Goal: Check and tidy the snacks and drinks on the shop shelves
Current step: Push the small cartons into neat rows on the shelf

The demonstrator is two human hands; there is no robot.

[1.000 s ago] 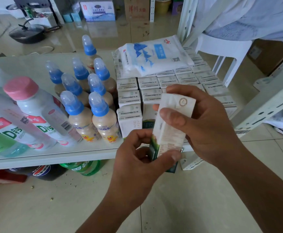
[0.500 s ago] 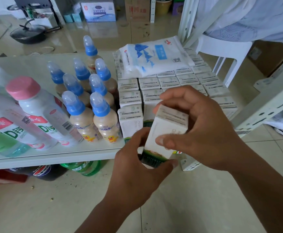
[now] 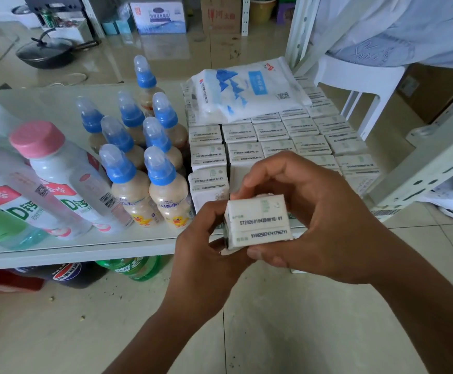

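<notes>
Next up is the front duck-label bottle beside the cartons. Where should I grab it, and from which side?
Probably the blue neck collar, coming from above and in front. The bottle stands upright at the shelf edge, but a twin bottle crowds its left, more bottles stand behind and the carton block sits close on its right, so only its top and front are free.

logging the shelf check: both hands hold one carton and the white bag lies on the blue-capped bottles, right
Not quite: the head view shows the white bag on the stacked cartons, beside the blue-capped bottles. The left hand and right hand do hold one carton.
</notes>
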